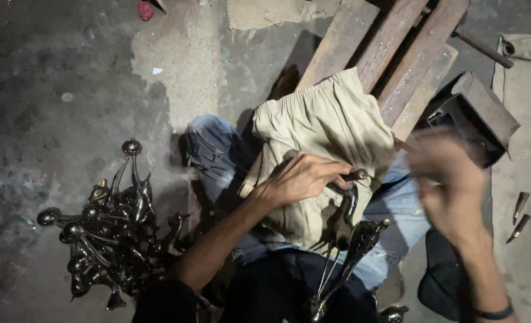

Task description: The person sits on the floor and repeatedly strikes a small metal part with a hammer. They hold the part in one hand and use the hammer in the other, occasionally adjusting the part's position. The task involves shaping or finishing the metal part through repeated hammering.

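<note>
My left hand (pixel 301 177) grips a dark metal bird-shaped casting (pixel 348 224) by its upper end and holds it down on a beige cloth (pixel 325 128) spread over my lap. The casting's long thin legs run down toward the bottom of the view. My right hand (pixel 448 182) is raised to the right of the casting and is blurred by motion; whether it holds anything cannot be made out. My jeans (pixel 214 149) show under the cloth.
A heap of several dark metal castings (pixel 107 224) lies on the concrete floor at the left. Wooden planks (pixel 391 54) lean at the top, with a dark metal block (pixel 478 116) at the right. Two small pointed tools (pixel 520 212) lie at the far right.
</note>
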Available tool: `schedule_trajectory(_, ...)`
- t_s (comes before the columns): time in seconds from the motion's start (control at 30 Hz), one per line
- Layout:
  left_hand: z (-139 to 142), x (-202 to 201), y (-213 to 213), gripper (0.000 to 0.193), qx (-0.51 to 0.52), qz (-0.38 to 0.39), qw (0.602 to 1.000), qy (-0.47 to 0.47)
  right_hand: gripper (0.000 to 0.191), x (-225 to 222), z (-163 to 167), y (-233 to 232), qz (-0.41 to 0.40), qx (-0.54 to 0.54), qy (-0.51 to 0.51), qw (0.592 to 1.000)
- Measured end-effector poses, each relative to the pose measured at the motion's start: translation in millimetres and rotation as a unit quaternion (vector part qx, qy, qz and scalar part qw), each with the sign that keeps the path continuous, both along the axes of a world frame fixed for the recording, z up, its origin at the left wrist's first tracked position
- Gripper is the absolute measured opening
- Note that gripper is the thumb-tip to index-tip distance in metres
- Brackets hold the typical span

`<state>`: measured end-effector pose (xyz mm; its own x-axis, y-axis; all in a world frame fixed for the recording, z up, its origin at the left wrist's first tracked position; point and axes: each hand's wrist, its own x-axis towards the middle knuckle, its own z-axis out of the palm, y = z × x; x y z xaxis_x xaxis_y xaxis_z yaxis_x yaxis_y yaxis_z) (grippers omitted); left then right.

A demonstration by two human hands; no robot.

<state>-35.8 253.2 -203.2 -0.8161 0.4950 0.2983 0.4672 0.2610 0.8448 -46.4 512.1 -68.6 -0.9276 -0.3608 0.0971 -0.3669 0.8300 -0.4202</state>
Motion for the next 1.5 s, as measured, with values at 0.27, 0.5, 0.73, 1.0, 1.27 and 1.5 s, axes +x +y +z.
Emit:
schedule_trajectory(0.27,11,1,-3,0.027,0.002,-0.016,1.0,0.008,0.065,-1,-3,2,-0.096,-0.298,-0.06,0.948)
schedule_trajectory(0.5,24,7,-1,0.039,0.058,-0.035,0.998,0.006,0.068,16,-11,23,-0.183,-0.261,-0.023,0.948)
schedule_trajectory(0.73,42,6,-3,0.021,-0.006,0.038,0.995,-0.091,0.081,46,-44,51,-0.021,0.06,0.058,0.996)
schedule_trajectory(1.0,56,25,-15,0.005,0.198,0.157,0.944,-0.211,0.066,80,-107,76,-0.353,-0.109,-0.047,0.928)
schedule_trajectory(1.27,59,43,-18,0.011,0.28,0.145,0.92,-0.231,0.048,106,-99,59,-0.267,-0.01,0.049,0.962)
schedule_trajectory(1.5,62,89,-15,0.015,0.262,0.155,0.925,-0.226,0.048,175,-78,30,-0.211,-0.35,-0.264,0.874)
